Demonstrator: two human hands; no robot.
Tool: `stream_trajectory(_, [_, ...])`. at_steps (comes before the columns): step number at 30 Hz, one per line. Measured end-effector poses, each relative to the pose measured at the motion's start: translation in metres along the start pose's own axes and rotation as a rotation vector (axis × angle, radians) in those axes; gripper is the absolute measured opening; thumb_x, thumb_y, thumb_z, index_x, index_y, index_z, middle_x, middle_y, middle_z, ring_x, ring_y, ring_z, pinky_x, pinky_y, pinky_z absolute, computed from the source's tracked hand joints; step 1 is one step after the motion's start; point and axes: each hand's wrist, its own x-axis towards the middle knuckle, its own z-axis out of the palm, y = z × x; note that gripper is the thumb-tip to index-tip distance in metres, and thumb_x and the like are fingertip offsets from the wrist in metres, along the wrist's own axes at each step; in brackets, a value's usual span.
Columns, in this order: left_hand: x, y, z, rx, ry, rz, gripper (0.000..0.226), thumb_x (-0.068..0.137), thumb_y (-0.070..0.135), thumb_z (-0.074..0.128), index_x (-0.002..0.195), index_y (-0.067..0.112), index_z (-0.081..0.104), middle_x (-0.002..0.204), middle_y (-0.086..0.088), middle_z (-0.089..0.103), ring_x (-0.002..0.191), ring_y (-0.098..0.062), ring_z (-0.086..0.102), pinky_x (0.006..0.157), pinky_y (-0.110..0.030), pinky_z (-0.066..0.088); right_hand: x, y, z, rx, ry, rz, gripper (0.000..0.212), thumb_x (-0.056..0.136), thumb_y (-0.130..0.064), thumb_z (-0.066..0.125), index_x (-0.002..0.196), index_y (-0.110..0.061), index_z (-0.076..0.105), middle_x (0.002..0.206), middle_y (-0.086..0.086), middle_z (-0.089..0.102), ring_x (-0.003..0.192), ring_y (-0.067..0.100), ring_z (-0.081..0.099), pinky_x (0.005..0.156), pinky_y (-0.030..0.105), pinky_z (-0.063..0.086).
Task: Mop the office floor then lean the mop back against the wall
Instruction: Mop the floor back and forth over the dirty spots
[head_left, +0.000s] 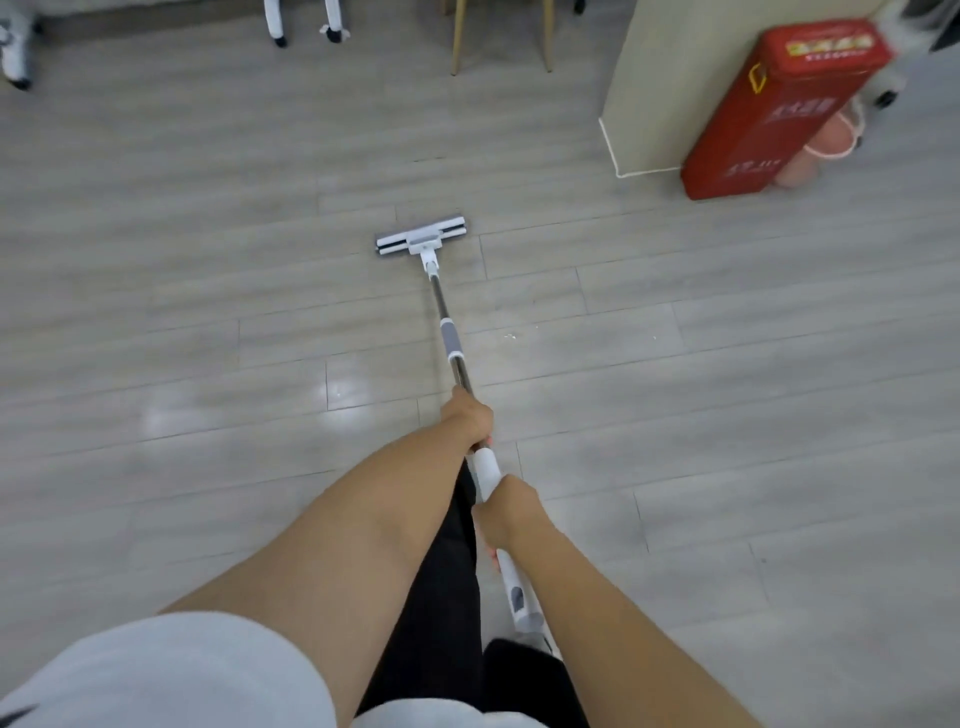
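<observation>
- Floor (208, 312): grey wood-look planks filling the view, with pale glossy patches left of the person's arms.
- Beige cabinet side (675, 78): stood upright at upper right, white trim along its base.
- Red box (779, 114): tall, with a yellow handle, standing against the cabinet side's right edge.
- Mop (450, 338): metal shaft with a grey sleeve, slanting from the hands forward to the floor in mid-room, well apart from any wall.
- Mop head (421, 238): flat, white and grey, lying on the planks crosswise to the shaft.
- Left hand (467, 421): fingers wrapped round the metal shaft, forward of the other hand.
- Right hand (506, 512): fingers closed round the white upper handle.
- Pink bag (826, 150): sat just behind the red box.
- Wooden chair legs (457, 36): two, at top centre.
- White castor legs (275, 21): at top left, blurred.
- White specks (509, 338): on the floor right of the shaft.
</observation>
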Motion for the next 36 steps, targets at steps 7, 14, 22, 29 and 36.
stream_trajectory(7, [-0.110,-0.071,0.049,-0.005,-0.035,-0.023,0.065,0.094,0.004,0.045,0.153,0.022,0.024,0.102,-0.012,0.062,0.066,-0.027,0.068,0.046,-0.033,0.056,-0.082,0.103,0.036,0.001,-0.006,0.017,0.031,0.097,-0.015,0.051,0.127,-0.005,0.052,0.084,0.008,0.064,0.049,0.015,0.056,0.038,0.020,0.042])
stream_trajectory(14, [-0.101,-0.065,0.020,-0.047,0.006,0.002,0.045,0.097,0.005,0.042,0.140,0.014,0.038,0.101,-0.014,0.059,0.062,-0.028,0.065,0.054,-0.039,0.060,-0.079,0.074,0.044,0.081,-0.008,0.030,0.028,0.096,-0.010,0.051,0.123,-0.004,0.053,0.083,0.010,0.065,0.050,0.019,0.058,0.038,0.023,0.046])
stream_trajectory(22, [-0.031,-0.016,-0.017,-0.090,-0.024,0.007,0.060,0.097,0.004,0.042,0.152,0.021,0.027,0.091,-0.008,0.053,0.060,-0.026,0.062,0.058,-0.037,0.059,-0.029,0.004,0.026,-0.026,0.040,-0.050,0.030,0.096,-0.010,0.049,0.123,0.000,0.056,0.087,0.006,0.059,0.057,0.017,0.059,0.043,0.023,0.043])
stream_trajectory(29, [0.039,0.033,-0.065,-0.118,-0.019,0.027,0.048,0.097,0.003,0.041,0.142,0.018,0.034,0.091,-0.008,0.051,0.059,-0.027,0.062,0.057,-0.037,0.058,0.033,-0.072,0.016,0.032,0.030,-0.053,0.028,0.091,-0.006,0.046,0.117,0.000,0.055,0.091,0.014,0.065,0.052,0.025,0.059,0.054,0.034,0.056])
stream_trajectory(36, [0.074,0.056,-0.071,-0.163,-0.056,0.018,0.060,0.096,0.002,0.040,0.151,0.024,0.026,0.093,-0.005,0.049,0.058,-0.025,0.062,0.060,-0.037,0.061,0.068,-0.092,0.003,0.090,0.043,-0.035,0.026,0.091,-0.007,0.046,0.115,-0.001,0.054,0.084,0.013,0.064,0.040,0.021,0.057,0.044,0.028,0.052])
